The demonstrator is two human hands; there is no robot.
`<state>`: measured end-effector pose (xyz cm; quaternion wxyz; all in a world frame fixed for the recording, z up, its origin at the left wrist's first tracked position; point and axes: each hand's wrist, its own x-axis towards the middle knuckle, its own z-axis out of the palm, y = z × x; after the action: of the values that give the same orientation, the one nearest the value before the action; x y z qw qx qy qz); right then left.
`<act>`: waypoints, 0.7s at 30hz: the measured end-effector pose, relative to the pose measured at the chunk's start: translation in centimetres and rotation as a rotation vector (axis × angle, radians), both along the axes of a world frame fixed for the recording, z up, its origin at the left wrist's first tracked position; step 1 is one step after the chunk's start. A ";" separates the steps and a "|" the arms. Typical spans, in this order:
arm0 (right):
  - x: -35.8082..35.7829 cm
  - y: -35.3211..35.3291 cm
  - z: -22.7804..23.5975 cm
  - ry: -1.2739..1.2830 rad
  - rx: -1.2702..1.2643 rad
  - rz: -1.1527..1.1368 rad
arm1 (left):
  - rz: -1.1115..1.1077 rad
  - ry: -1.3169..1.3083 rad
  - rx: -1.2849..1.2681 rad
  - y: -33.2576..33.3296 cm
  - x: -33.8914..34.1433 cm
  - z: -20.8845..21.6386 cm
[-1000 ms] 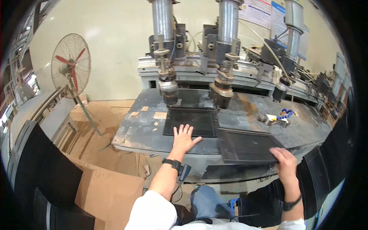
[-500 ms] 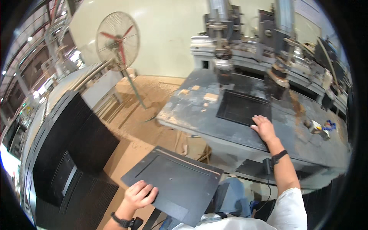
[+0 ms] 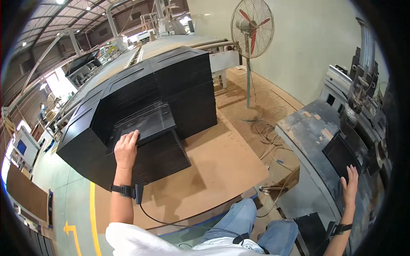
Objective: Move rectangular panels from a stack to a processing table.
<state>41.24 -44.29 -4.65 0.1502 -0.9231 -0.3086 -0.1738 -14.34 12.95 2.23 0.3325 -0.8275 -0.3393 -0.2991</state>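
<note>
My left hand (image 3: 125, 147) is at the near edge of a flat black panel (image 3: 151, 121), its fingers bent and close together over that edge. The panel lies on top of a low stack of black panels (image 3: 162, 158), with taller black stacks behind and beside it. What the thumb does is hidden. Out to the right, my right hand (image 3: 351, 183) is open, fingers up and spread, beside another black panel (image 3: 339, 155) on the grey machine table (image 3: 305, 141). No grip on that panel shows.
A brown board (image 3: 222, 166) lies under the stacks. Beyond it stand a pedestal fan (image 3: 252, 30) and loose cables (image 3: 265, 132) on the dusty floor. Machine spindles (image 3: 354, 102) rise over the table at right. Small wood offcuts (image 3: 326, 134) lie on it.
My view has swung left toward the stacks. The panel that my left hand held up is now down on the low stack. My right hand has lifted its fingers off the table's panel.
</note>
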 end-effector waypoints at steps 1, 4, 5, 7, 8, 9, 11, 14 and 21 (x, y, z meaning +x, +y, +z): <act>-1.4 -0.3 1.1 -0.011 0.014 0.019 | 0.026 0.001 -0.020 1.3 -0.7 -0.9; -7.1 -3.0 4.6 -0.048 0.012 -0.038 | 0.049 -0.037 -0.143 3.8 0.0 -2.5; -7.4 -6.5 4.6 -0.118 -0.061 -0.028 | 0.046 -0.072 -0.165 4.3 0.3 -2.6; -12.0 -11.7 6.4 -0.151 -0.078 -0.176 | -0.018 -0.117 -0.188 5.5 1.5 -2.6; -14.5 -14.5 7.3 -0.186 -0.083 -0.276 | -0.071 -0.138 -0.184 5.8 2.1 -2.9; -16.9 -18.2 8.0 -0.249 -0.113 -0.382 | -0.034 -0.191 -0.224 4.6 3.0 -2.6; -22.8 -25.6 9.4 -0.343 -0.207 -0.623 | 0.125 -0.148 0.037 2.3 3.9 -2.1; -35.4 -30.3 12.6 0.047 -0.158 -1.218 | -0.124 -0.321 0.159 1.3 7.1 -7.9; -44.0 -25.9 7.9 -0.332 -0.392 -1.393 | -1.513 -0.224 -0.646 -26.7 40.7 -14.5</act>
<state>-2.78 -70.19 3.23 -0.2112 -0.8764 0.3042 -0.3079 26.36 -13.72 -12.29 -0.2484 -0.8523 0.2088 -0.4103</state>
